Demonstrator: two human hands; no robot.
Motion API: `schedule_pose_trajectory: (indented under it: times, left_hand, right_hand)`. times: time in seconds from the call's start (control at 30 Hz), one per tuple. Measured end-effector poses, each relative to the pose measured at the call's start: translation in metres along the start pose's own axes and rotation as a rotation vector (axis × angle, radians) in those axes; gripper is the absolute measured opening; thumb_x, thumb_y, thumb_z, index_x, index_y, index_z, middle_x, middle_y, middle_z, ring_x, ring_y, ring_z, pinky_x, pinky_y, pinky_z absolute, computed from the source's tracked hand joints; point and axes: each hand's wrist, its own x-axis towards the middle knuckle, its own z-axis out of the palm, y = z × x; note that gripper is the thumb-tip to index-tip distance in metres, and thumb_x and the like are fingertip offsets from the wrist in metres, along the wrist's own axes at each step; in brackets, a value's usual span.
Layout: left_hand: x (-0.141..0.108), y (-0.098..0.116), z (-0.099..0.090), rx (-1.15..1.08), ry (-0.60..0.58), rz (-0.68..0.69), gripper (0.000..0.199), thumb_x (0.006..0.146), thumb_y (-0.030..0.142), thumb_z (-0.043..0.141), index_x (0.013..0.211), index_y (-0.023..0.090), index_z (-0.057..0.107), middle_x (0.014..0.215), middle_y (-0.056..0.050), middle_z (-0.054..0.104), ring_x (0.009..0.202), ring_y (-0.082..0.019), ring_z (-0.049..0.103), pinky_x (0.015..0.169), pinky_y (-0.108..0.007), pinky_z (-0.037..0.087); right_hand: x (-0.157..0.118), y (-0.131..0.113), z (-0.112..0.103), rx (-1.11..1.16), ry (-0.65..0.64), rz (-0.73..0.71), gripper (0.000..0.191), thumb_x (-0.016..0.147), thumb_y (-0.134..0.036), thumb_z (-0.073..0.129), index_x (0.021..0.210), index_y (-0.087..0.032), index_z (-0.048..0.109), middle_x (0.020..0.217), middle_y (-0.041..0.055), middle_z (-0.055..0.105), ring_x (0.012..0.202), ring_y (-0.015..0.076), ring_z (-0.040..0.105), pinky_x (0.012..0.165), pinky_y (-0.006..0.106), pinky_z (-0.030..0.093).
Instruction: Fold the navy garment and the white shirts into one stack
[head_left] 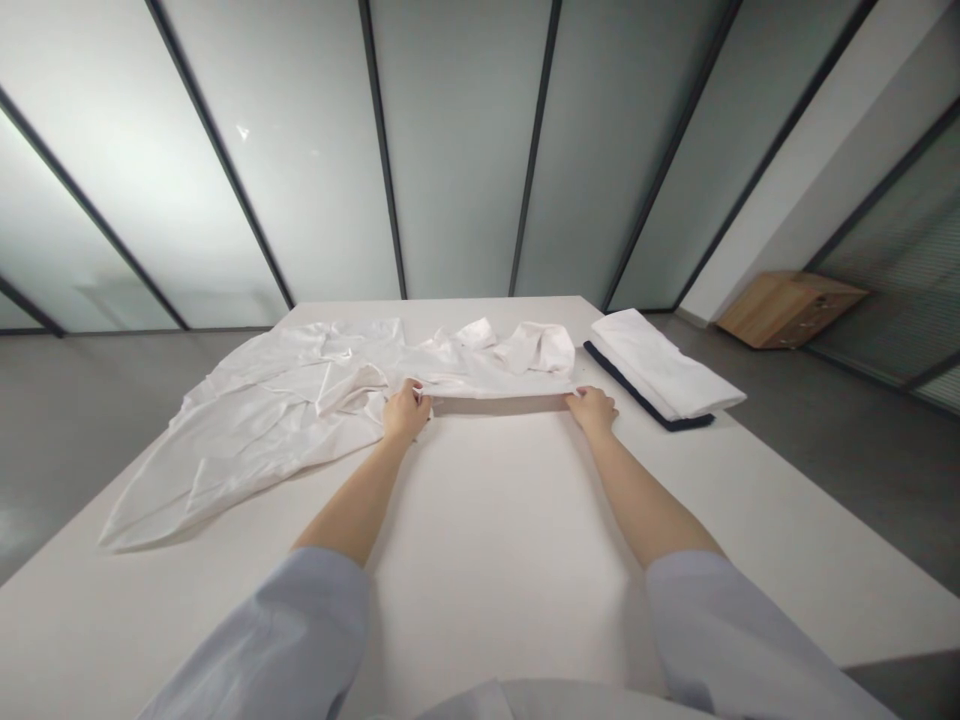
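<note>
Frosted glass wall (pixel 450 150), white tabletop (pixel 480 560). We pinch white cloth (pixel 495 378) at folded edge, left hand (pixel 407 412) clenched; right hand (pixel 591 408) on same edge, grip unclear, apparently holding edge straight. Folded stack (pixel 652 365) set aside right.

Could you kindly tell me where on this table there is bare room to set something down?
The largest bare patch of the table lies between the forearms, bordered ahead by the white cloth held by the left hand and right hand. A smaller strip lies right of the right forearm, near the folded stack. The cloth crowds the far left.
</note>
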Motion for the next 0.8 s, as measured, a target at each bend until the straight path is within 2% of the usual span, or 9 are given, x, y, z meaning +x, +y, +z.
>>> schedule_pose_trajectory:
  times: [0.13, 0.23, 0.33, 0.43, 0.53, 0.67, 0.8]
  left_hand:
    - [0.000, -0.001, 0.001, -0.001, 0.044, 0.019, 0.022, 0.085, 0.027, 0.048, 0.104, 0.022, 0.058, 0.092, -0.005, 0.070, 0.089, -0.022, 0.065, 0.073, -0.030, 0.045]
    - [0.000, -0.002, 0.003, -0.045, 0.094, 0.043, 0.024, 0.087, 0.025, 0.044, 0.104, 0.022, 0.060, 0.095, -0.007, 0.070, 0.092, -0.022, 0.064, 0.076, -0.030, 0.045]
    - [0.003, -0.002, 0.001, -0.124, 0.145, 0.040, 0.027, 0.087, 0.024, 0.043, 0.106, 0.020, 0.062, 0.098, -0.007, 0.070, 0.094, -0.022, 0.064, 0.080, -0.030, 0.045]
    - [0.008, -0.001, -0.006, -0.231, 0.168, 0.025, 0.028, 0.087, 0.026, 0.044, 0.103, 0.020, 0.065, 0.096, -0.006, 0.072, 0.088, -0.020, 0.066, 0.079, -0.029, 0.047]
    - [0.018, 0.000, -0.020, -0.303, 0.174, 0.040, 0.029, 0.086, 0.029, 0.045, 0.101, 0.019, 0.068, 0.094, -0.006, 0.073, 0.085, -0.019, 0.066, 0.078, -0.028, 0.048]
    - [0.044, 0.003, -0.049, -0.280, 0.124, 0.077, 0.030, 0.082, 0.029, 0.049, 0.099, 0.018, 0.071, 0.093, -0.007, 0.073, 0.088, -0.021, 0.066, 0.079, -0.028, 0.047]
    - [0.082, 0.007, -0.083, -0.223, 0.040, 0.127, 0.030, 0.078, 0.032, 0.053, 0.095, 0.017, 0.072, 0.091, -0.006, 0.073, 0.088, -0.022, 0.066, 0.077, -0.028, 0.048]
  right_hand:
    - [0.004, 0.003, 0.002, 0.339, 0.078, 0.010, 0.028, 0.074, -0.041, 0.054, 0.083, -0.018, 0.067, 0.082, 0.0097, 0.067, 0.086, 0.0273, 0.060, 0.077, 0.036, 0.044]
    - [0.005, 0.002, 0.007, 0.642, 0.134, -0.023, 0.028, 0.071, -0.040, 0.051, 0.085, -0.017, 0.060, 0.068, 0.0023, 0.060, 0.067, 0.0203, 0.055, 0.064, 0.030, 0.042]
    - [0.005, -0.002, 0.011, 0.810, 0.137, -0.058, 0.028, 0.069, -0.039, 0.049, 0.088, -0.018, 0.055, 0.063, -0.0030, 0.053, 0.060, 0.0164, 0.049, 0.060, 0.027, 0.039]
    - [0.006, -0.007, 0.010, 0.868, 0.193, -0.121, 0.026, 0.068, -0.037, 0.050, 0.086, -0.019, 0.053, 0.067, -0.0027, 0.053, 0.065, 0.0159, 0.049, 0.064, 0.028, 0.040]
    - [0.008, -0.014, 0.003, 0.935, 0.261, -0.164, 0.027, 0.070, -0.040, 0.052, 0.088, -0.020, 0.050, 0.072, -0.0007, 0.056, 0.069, 0.0170, 0.052, 0.069, 0.030, 0.041]
    - [0.016, -0.026, -0.011, 0.978, 0.315, -0.263, 0.028, 0.073, -0.045, 0.054, 0.085, -0.020, 0.049, 0.074, 0.0010, 0.059, 0.072, 0.0180, 0.056, 0.071, 0.032, 0.044]
    - [0.041, -0.043, -0.032, 0.971, 0.219, -0.270, 0.026, 0.072, -0.042, 0.058, 0.086, -0.021, 0.052, 0.064, -0.0032, 0.056, 0.061, 0.0162, 0.055, 0.062, 0.030, 0.045]
